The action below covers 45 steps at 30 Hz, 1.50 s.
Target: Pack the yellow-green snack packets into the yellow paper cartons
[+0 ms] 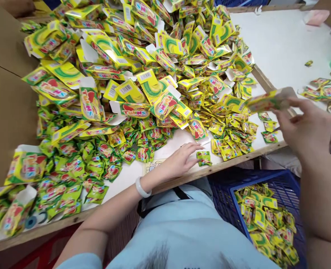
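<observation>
Over the white table's front edge, my right hand (302,119) pinches a small yellow-green box (269,100), slightly blurred and held in the air. My left hand (183,158) lies low on the table with its fingers stretched out, its fingertips beside a green packet (204,158) and just below an upright-printed box (197,129). A big heap of yellow boxes (131,92), several with white flaps open, covers the table beyond. Small green packets (72,164) lie in front at the left, and yellow packets (232,145) at the right.
Below the table edge at the right, a blue crate (290,186) holds many filled-looking yellow boxes (262,216). A wooden strip (262,77) divides the white table (277,37). More packets (326,89) lie beyond it. Cardboard (8,93) stands at the left.
</observation>
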Available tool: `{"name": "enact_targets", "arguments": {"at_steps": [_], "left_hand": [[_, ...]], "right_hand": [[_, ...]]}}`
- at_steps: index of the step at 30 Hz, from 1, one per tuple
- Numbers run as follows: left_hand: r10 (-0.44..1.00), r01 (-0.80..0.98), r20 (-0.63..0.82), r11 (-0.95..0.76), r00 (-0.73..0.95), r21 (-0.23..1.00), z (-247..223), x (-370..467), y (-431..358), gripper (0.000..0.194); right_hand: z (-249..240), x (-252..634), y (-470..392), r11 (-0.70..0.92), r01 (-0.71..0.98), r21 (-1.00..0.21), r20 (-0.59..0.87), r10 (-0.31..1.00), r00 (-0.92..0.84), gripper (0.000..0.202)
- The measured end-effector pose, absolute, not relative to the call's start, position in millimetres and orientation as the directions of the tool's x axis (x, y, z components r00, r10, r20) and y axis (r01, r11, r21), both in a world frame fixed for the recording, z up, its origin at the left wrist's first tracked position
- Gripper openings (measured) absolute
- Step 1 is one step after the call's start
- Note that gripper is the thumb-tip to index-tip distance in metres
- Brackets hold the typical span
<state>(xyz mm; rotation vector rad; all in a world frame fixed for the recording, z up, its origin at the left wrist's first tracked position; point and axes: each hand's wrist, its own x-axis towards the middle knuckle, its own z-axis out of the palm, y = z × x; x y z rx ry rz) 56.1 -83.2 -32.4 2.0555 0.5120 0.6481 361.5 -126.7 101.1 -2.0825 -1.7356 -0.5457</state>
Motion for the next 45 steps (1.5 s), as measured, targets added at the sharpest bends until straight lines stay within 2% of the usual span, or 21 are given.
{"name": "enact_targets", "arguments": {"at_steps": [1,2,3,5,7,9,12,15,19,21,22,25,29,32,34,36,38,40,42,43,45], "left_hand": [[0.588,0.181,0.239,-0.565,0.773,0.805,-37.7,58.4,-80.2,0.033],[0.603,0.254,0.223,-0.602,0.765,0.757,-43.0,62.0,-78.5,0.029],[0.624,0.325,0.209,-0.629,0.753,0.706,-47.7,67.0,-78.1,0.028],[0.660,0.445,0.183,-0.659,0.728,0.607,-53.7,81.3,-80.6,0.034],[0.678,0.510,0.163,-0.668,0.716,0.542,-54.7,98.4,-85.5,0.040],[0.682,0.531,0.144,-0.668,0.717,0.521,-52.9,112.7,-89.6,0.042],[0.695,0.501,0.085,-0.592,0.714,0.631,-51.7,118.1,-88.3,0.041],[0.755,0.425,0.010,-0.380,0.655,0.822,-55.9,103.6,-75.6,0.045],[0.866,0.154,0.010,-0.101,0.501,0.983,-61.3,79.4,-54.0,0.036],[0.874,-0.022,-0.043,0.061,0.484,0.998,-59.7,72.6,-47.6,0.034],[0.862,-0.096,-0.075,0.141,0.501,0.985,-57.7,70.3,-45.8,0.036],[0.820,-0.253,-0.124,0.311,0.559,0.916,-50.4,65.6,-44.6,0.040],[0.830,-0.340,-0.165,0.388,0.534,0.857,-45.8,60.2,-44.3,0.057],[0.817,-0.333,-0.110,0.348,0.566,0.876,-43.2,58.3,-43.0,0.071],[0.848,-0.362,-0.053,0.281,0.527,0.889,-39.2,57.4,-43.3,0.069],[0.902,-0.413,0.014,0.184,0.432,0.892,-34.3,55.8,-44.3,0.064],[0.941,-0.434,0.072,0.084,0.330,0.897,-30.5,52.8,-45.4,0.059],[0.966,-0.412,0.104,0.003,0.237,0.911,-30.4,49.4,-46.3,0.056],[0.979,-0.356,0.139,-0.077,0.151,0.931,-35.7,47.4,-45.8,0.053],[0.980,-0.316,0.166,-0.124,0.108,0.941,-40.0,47.5,-44.9,0.052],[0.974,-0.212,0.227,-0.221,0.000,0.952,-50.1,49.1,-42.0,0.052]], "right_hand": [[104.2,371.7,-120.8,-0.271,0.960,0.075,0.545,0.817,0.188,0.039],[103.0,376.2,-116.9,-0.303,0.942,0.145,0.516,0.835,0.189,0.040],[97.2,375.1,-115.4,-0.263,0.948,0.177,0.444,0.881,0.162,0.039],[73.8,360.0,-118.9,-0.027,0.981,0.195,0.225,0.974,-0.017,0.034],[43.1,337.6,-127.4,0.222,0.948,0.226,0.034,0.971,-0.236,0.039],[16.6,319.0,-134.7,0.324,0.894,0.309,-0.040,0.944,-0.328,0.042],[-0.8,308.8,-134.3,0.309,0.873,0.377,0.003,0.942,-0.334,0.026],[3.4,311.6,-124.2,0.316,0.883,0.347,0.096,0.925,-0.368,0.026],[10.5,306.9,-118.2,0.287,0.926,0.246,0.397,0.841,-0.366,0.027],[8.9,297.4,-120.9,0.345,0.912,0.221,0.521,0.749,-0.410,0.030],[7.4,291.6,-122.7,0.413,0.880,0.236,0.534,0.702,-0.472,0.032],[3.8,274.7,-124.8,0.628,0.694,0.351,0.416,0.559,-0.717,0.037],[4.4,263.7,-113.1,0.678,0.572,0.462,0.329,0.468,-0.820,0.042],[6.5,262.3,-100.3,0.678,0.586,0.443,0.333,0.483,-0.810,0.045],[6.0,259.8,-95.0,0.687,0.615,0.387,0.375,0.492,-0.785,0.048],[1.7,253.2,-93.6,0.703,0.656,0.275,0.459,0.504,-0.732,0.051],[-7.5,241.0,-93.9,0.701,0.711,0.054,0.594,0.551,-0.587,0.054],[-20.7,223.2,-91.2,0.635,0.716,-0.289,0.694,0.654,-0.300,0.056],[-35.3,202.2,-81.3,0.522,0.602,-0.604,0.639,0.769,-0.026,0.051],[-42.0,191.7,-73.5,0.473,0.543,-0.694,0.583,0.811,0.039,0.045],[-52.2,172.7,-55.2,0.421,0.499,-0.757,0.517,0.853,0.064,0.033]]}}
